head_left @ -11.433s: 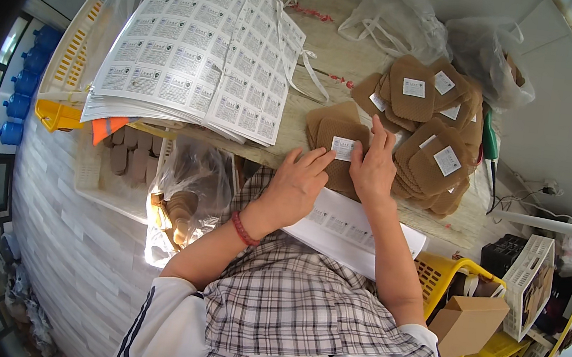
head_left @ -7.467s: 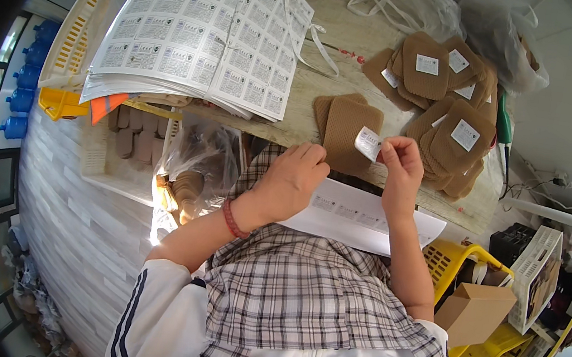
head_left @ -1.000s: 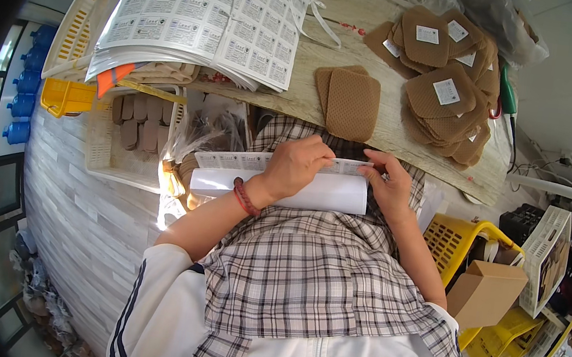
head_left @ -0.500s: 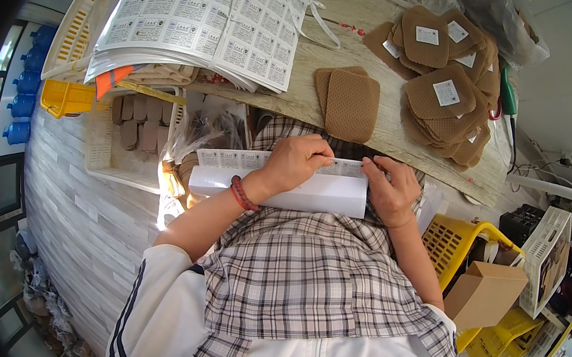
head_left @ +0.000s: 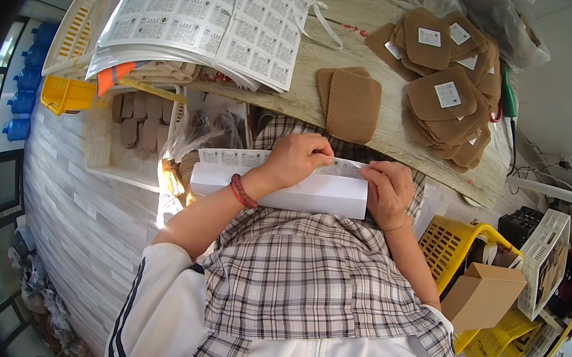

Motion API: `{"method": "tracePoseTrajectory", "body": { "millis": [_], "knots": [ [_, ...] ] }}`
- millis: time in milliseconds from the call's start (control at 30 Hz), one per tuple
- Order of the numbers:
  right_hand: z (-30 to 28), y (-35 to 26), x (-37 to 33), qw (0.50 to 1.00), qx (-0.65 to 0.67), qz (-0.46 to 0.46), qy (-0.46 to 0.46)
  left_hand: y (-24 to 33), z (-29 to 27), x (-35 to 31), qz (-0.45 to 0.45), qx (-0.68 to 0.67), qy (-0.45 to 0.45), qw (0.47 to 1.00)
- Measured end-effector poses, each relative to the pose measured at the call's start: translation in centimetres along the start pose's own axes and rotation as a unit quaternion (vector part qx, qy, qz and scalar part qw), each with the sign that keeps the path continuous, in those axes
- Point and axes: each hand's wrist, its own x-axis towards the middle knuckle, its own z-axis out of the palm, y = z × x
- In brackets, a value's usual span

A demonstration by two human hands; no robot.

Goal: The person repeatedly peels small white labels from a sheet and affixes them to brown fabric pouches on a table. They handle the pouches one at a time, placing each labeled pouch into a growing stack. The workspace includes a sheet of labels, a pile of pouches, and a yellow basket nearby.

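Observation:
A sheet of printed labels [head_left: 225, 157] lies across my lap over a plaid apron, curled so that its blank white back [head_left: 277, 190] faces up below a row of labels. My left hand [head_left: 297, 162], with a red bracelet on the wrist, pinches the sheet's far edge near its middle. At the right end, my right hand [head_left: 390, 191] pinches that same edge between thumb and fingertips. Between the two hands the label strip looks bent and tilted. Just beyond them, a few plain brown textured pads [head_left: 354, 106] rest by the table's near edge.
On the table [head_left: 266, 109], a thick stack of label sheets [head_left: 199, 12] stands at left. Brown pads bearing white labels [head_left: 448, 102] are piled at right. A crate of pads [head_left: 98, 150] sits on the floor at left; yellow baskets [head_left: 442, 244] and a cardboard box [head_left: 481, 297] are at right.
The label strip between my hands has bent and tilted, showing less of its print. My right hand has turned slightly inward, while my left hand has hardly moved.

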Motion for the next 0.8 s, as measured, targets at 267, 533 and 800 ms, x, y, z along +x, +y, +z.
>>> {"method": "tracePoseTrajectory", "body": {
  "millis": [267, 533, 800],
  "knots": [
    [-1.3, -1.4, 0.7, 0.953, 0.201, 0.223, 0.031, 0.2, 0.0, 0.5, 0.002, -0.012, 0.009, 1.0],
    [0.4, 3.8, 5.9, 0.807, 0.404, 0.429, 0.038, 2.2, 0.0, -0.1, 0.213, 0.229, 0.091, 0.945],
    [4.9, 7.5, 8.1, 0.821, 0.348, 0.444, -0.085, 1.1, 0.3, 1.6, 0.263, 0.241, 0.083, 0.931]
  ]
}}
